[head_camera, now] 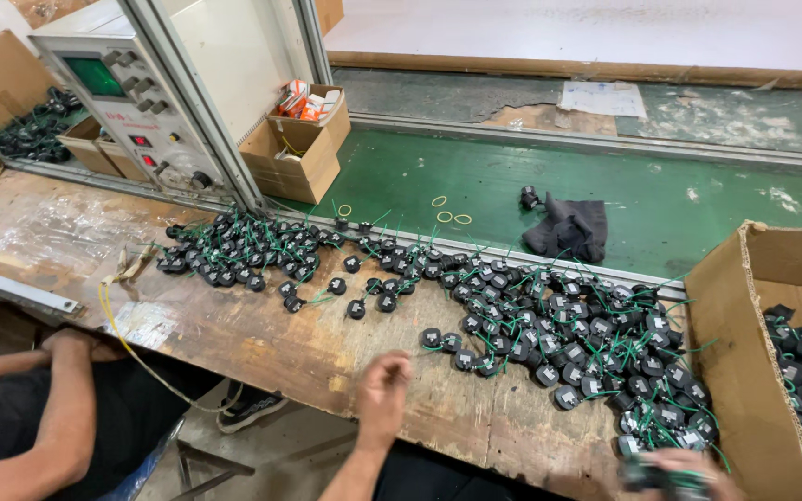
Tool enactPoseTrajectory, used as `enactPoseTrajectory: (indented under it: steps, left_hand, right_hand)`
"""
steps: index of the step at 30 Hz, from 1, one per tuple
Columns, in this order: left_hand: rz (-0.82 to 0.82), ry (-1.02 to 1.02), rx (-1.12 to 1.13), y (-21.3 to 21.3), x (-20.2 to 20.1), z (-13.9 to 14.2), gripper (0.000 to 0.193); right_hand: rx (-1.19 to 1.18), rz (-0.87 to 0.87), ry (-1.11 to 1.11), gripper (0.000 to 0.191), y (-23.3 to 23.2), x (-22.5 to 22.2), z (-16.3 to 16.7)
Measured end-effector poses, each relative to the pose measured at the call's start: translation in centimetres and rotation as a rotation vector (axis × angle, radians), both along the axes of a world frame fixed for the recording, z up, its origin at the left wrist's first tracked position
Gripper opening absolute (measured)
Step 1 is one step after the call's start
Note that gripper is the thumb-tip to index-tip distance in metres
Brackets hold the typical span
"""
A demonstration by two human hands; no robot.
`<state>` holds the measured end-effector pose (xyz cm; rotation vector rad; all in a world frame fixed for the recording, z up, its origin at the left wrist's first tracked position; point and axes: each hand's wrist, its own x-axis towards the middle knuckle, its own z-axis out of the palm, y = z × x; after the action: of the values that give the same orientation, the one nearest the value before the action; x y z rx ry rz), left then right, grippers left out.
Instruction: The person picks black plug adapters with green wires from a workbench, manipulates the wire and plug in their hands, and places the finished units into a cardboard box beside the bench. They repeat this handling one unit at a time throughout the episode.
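From the head camera, the right hand [675, 461] sits at about five o'clock in the frame, its fingers clamped around a small bunch of black round components with green wire leads [653, 477], at the near edge of the wooden workbench [262, 343]. The left hand [384, 378], near six o'clock, is loosely curled; whether it pinches anything cannot be told. A long scatter of the same components [549, 334] runs from ten o'clock to four o'clock, ending beside a cardboard box [730, 371] holding more. They look light, hard and rigid, with thin springy leads that tangle, so gripping the bodies seems safer than pulling wires. Another person's forearm [58, 408] rests at eight o'clock.
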<state>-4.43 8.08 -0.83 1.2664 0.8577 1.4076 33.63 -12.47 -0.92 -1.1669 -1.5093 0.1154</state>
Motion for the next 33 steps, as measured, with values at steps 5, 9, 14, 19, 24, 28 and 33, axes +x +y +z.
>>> enactPoseTrajectory:
  steps: [5,9,14,19,24,28,33]
  left_hand:
    - [0.306,0.568,0.142,2.8,-1.6,0.5,0.051]
    - [0.083,0.914,0.38,3.0,0.0,1.4,0.067]
    - [-0.038,0.92,0.177,3.5,1.3,2.8,0.038]
    - [-0.028,0.985,0.404,3.5,1.7,4.0,0.06]
    - [-0.03,0.971,0.37,3.3,2.1,4.4,0.045]
    - [0.124,0.773,0.075,3.4,1.7,3.6,0.039]
    - [0.258,0.429,0.217,2.0,0.8,1.8,0.031]
  right_hand:
    - [-0.46,-0.812,0.427,0.053,-1.5,4.6,-1.3]
    - [-0.525,-0.849,0.449,0.047,-1.5,2.5,-1.9]
    - [-0.54,-0.882,0.443,0.039,-1.6,4.0,-0.8]
    - [-0.438,-0.878,0.237,0.033,-1.6,8.6,3.2]
    - [-0.467,-0.318,0.032,0.027,-0.3,3.0,2.5]
    - [-0.177,0.028,-0.059,0.039,1.2,-7.3,-2.8]
    - [-0.338,0.136,0.472,0.051,3.9,-13.9,-2.5]
